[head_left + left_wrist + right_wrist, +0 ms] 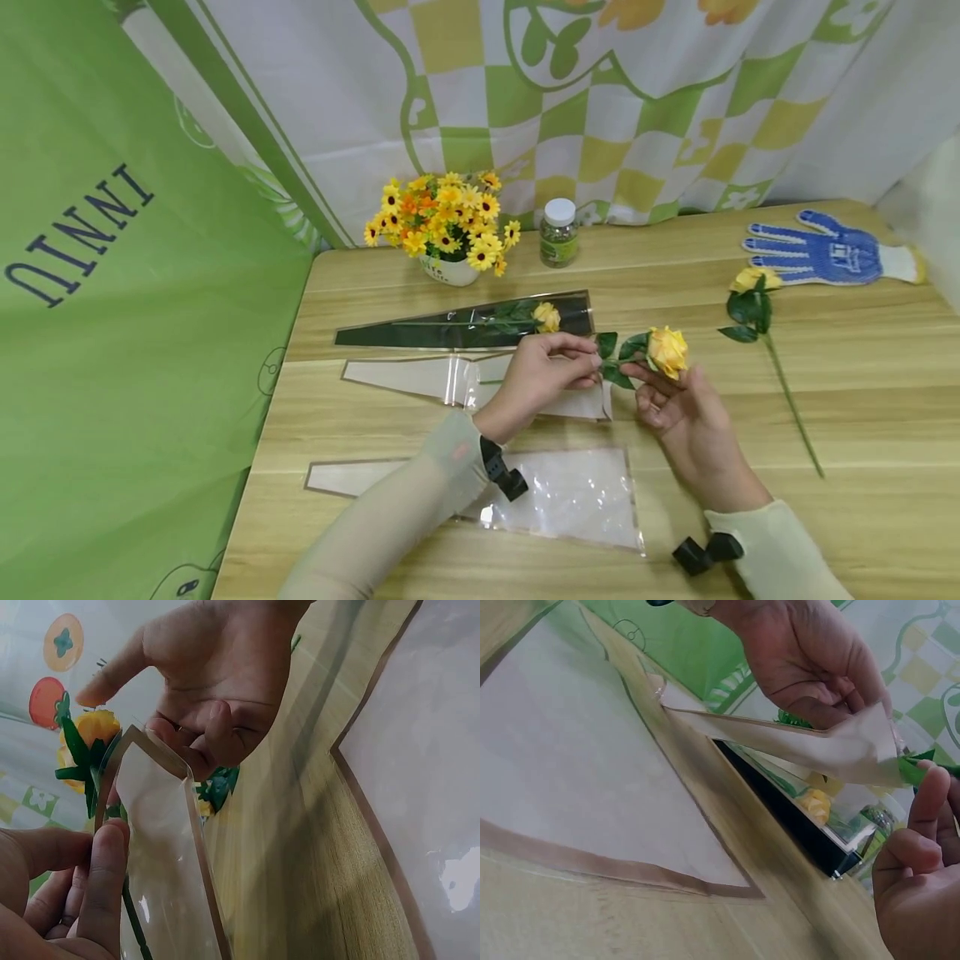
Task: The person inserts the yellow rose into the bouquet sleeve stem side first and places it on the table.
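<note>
My left hand (543, 371) pinches a yellow artificial rose (667, 352) by its stem below the bloom, together with the edge of a pale flower sleeve (405, 379). In the left wrist view, the green stem (135, 922) runs down along the sleeve, while the bloom and leaves stick out past its wide mouth. My right hand (693, 425) is palm up just below the bloom. Its thumb stands apart, and its forefingers reach to the stem and leaves at the sleeve's mouth. In the right wrist view, a fingertip overlaps a green leaf (913, 769).
Behind lies a dark sleeve (405, 332) with another yellow rose (547, 317). A flat pale sleeve (585, 492) lies in front. To the right are a loose rose (783, 371) and a blue glove (832, 252). A potted bouquet (450, 271) and a lidded jar (558, 233) stand at the back.
</note>
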`<state>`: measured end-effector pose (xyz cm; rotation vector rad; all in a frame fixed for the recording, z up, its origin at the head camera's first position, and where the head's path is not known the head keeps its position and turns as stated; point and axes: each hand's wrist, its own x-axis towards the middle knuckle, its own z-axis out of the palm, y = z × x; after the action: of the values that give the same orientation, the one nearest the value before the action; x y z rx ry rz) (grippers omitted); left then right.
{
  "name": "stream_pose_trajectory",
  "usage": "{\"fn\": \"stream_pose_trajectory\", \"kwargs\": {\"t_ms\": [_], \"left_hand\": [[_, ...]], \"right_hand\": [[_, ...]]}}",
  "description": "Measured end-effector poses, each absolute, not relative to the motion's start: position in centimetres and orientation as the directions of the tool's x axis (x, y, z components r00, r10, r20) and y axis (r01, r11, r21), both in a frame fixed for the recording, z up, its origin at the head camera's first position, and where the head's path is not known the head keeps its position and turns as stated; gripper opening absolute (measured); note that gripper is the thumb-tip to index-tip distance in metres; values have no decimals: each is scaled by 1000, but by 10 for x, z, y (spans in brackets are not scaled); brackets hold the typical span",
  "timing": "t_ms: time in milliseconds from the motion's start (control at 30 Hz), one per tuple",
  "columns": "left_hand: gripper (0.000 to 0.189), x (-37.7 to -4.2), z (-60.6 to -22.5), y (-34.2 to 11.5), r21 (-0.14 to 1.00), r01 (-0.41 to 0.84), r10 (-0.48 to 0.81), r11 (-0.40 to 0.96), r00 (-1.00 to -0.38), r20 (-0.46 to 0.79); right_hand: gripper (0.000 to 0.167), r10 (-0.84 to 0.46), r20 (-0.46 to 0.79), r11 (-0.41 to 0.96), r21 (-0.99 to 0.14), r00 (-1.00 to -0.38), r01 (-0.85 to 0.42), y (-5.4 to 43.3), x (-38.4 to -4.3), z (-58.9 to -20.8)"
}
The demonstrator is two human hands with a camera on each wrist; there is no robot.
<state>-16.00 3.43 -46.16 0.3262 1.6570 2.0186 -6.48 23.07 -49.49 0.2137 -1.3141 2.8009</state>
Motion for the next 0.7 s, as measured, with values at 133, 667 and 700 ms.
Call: {"fn": "stream_pose_trajectory", "kwargs": {"t_ms": [133, 667, 700], "left_hand": [[16, -159, -461, 35, 964, -227, 514, -135, -848, -127], [17, -157, -457, 35, 976, -188, 510, -106, -853, -109], [17, -157, -457, 35, 977, -185, 507, -104, -855, -108]], "right_hand": [[45, -53, 112, -633, -772, -992, -53, 236, -64, -494], [36, -111, 128, -601, -799, -986, -37, 239, -63, -486], [36, -108, 137, -592, -804, -985, -47, 241, -63, -484]]}}
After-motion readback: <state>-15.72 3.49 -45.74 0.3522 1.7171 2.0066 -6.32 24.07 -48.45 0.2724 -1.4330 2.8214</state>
